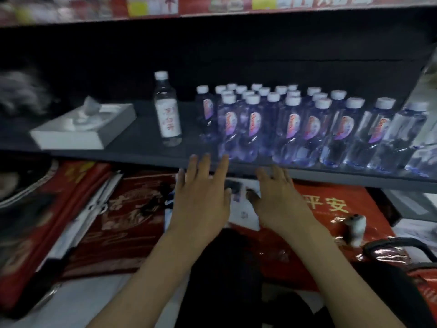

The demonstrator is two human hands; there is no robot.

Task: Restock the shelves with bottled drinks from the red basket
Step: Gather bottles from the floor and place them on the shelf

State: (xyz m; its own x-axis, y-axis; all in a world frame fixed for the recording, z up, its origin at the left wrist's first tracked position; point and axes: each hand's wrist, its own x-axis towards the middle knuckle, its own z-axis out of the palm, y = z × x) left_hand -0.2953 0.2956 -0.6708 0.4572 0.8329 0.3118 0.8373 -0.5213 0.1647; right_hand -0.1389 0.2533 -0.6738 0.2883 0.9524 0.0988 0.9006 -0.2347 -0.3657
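red basket (422,288) cut off rt, labels (230,124) blurred

Shelf (142,152): dark grey.
Massed bottles (290,129), right: clear with a blue-violet tint, white caps, oval labels in red and purple.
Lone bottle (166,110), left of them: clear, white cap, white label with red characters.
Tissue box (82,129), far left: white.
Bag (331,204), near right: red, yellow characters.
Packet (127,216), near left: dark red, gold pattern.
Basket (425,290), near right corner: red, black handle.
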